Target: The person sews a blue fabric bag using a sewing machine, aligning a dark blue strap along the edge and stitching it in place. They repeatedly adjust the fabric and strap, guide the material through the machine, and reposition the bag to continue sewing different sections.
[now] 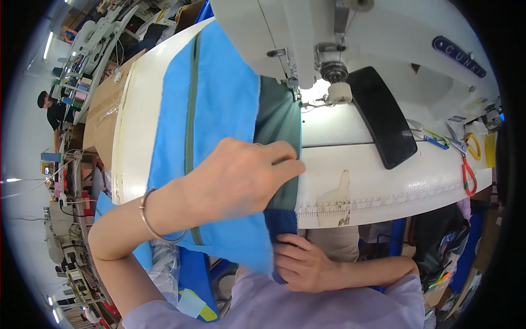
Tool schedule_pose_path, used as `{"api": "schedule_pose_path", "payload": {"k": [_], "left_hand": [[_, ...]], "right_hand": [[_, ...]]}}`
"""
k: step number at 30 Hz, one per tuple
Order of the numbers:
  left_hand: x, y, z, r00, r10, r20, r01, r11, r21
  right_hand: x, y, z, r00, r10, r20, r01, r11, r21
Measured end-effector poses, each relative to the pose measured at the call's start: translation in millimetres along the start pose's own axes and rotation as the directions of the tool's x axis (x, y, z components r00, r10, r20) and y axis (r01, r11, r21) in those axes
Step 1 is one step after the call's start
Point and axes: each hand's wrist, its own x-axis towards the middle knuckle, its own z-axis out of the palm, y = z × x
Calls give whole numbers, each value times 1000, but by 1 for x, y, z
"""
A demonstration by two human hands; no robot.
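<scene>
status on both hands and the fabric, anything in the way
Left hand on blue-and-green fabric, near its right edge. Right hand at its near end. Fabric reaches presser foot. Black phone lies to the right, clear of it.

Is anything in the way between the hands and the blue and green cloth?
No, nothing I can see. The left hand rests directly on the cloth, and the right hand touches its near edge. The black phone lies off to the side.
</scene>
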Motion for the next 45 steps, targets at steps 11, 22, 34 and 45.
{"api": "schedule_pose_path", "payload": {"k": [11, 22, 34, 45], "left_hand": [[32, -23, 25, 927, 363, 97, -375, 906, 198], [-22, 27, 23, 979, 199, 34, -200, 980, 11], [-29, 25, 19, 995, 63, 77, -66, 997, 44], [-2, 12, 3, 955, 29, 296, -37, 999, 20]], "right_hand": [[0, -11, -4, 999, 30, -15, -32, 983, -182], [-14, -20, 10, 979, 123, -164, -168, 938, -304], [-9, -11, -6, 991, 90, -99, -114, 957, -267], [6, 1, -30, 990, 127, -57, -137, 961, -240]]}}
